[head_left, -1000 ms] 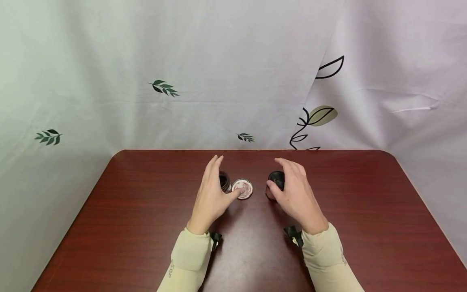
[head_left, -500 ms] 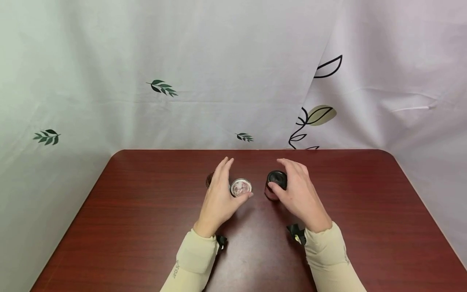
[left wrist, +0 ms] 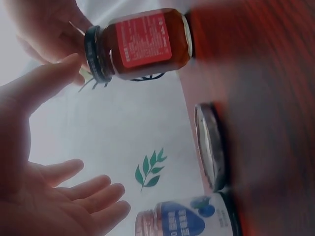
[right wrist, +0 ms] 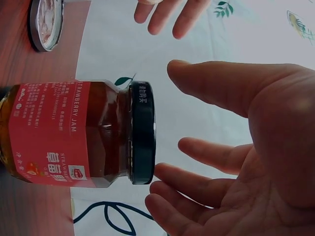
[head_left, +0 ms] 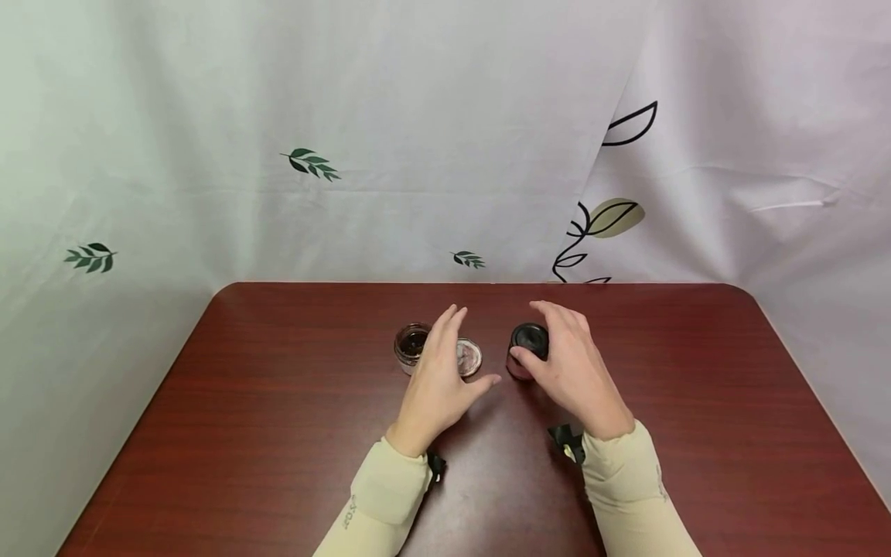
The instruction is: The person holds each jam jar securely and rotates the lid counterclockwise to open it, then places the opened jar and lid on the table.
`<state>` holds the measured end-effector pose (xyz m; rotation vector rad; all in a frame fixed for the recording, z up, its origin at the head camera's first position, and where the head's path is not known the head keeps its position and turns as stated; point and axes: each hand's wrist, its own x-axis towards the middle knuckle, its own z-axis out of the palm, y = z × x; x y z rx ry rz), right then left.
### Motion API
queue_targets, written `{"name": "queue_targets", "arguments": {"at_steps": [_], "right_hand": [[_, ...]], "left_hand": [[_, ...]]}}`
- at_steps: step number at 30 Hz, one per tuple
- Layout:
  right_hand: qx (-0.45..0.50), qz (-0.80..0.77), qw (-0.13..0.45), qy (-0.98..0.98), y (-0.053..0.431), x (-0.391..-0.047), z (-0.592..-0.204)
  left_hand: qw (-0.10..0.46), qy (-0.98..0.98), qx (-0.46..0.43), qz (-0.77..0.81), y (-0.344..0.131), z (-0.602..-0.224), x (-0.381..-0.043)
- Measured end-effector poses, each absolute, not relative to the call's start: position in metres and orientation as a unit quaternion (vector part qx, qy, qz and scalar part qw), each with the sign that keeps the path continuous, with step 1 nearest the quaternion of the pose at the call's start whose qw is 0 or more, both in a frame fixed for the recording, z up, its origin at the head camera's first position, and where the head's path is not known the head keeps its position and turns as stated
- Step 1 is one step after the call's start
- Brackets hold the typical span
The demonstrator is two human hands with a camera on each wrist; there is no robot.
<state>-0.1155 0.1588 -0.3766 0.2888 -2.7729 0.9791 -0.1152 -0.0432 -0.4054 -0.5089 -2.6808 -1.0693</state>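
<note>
A strawberry jam jar [right wrist: 54, 132] with a red label and a dark lid [right wrist: 142, 132] stands upright on the table. My right hand [head_left: 574, 375] is just beside its lid, fingers spread and gently bent, holding nothing. Farther left is an uncovered jar [head_left: 411, 340] with dark contents; its blue-and-white label [left wrist: 182, 221] shows in the left wrist view. Next to it a loose jar lid [head_left: 469, 357] lies with its pale, smeared inside up. My left hand [head_left: 438, 387], with thumb and fingers apart and nothing in it, hovers over the lid and partly hides it.
The reddish-brown wooden table [head_left: 278, 441] carries both jars and the loose lid. A white curtain [head_left: 418, 139] with leaf prints hangs behind its far edge and along both sides.
My left hand has moved right, from in front of the uncovered jar to over the loose lid, so the uncovered jar shows more. My right hand has barely shifted at the strawberry jam jar.
</note>
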Motion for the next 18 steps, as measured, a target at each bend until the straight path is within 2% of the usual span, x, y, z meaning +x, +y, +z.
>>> {"name": "queue_targets", "arguments": {"at_steps": [13, 18], "right_hand": [[0.092, 0.327, 0.086, -0.937, 0.159, -0.117, -0.379], [0.089, 0.323, 0.078, -0.939, 0.158, -0.117, -0.380]], "left_hand": [[0.098, -0.909, -0.173, -0.367, -0.029, -0.414, -0.116], [0.080, -0.912, -0.161, -0.368, -0.024, -0.419, -0.116]]}}
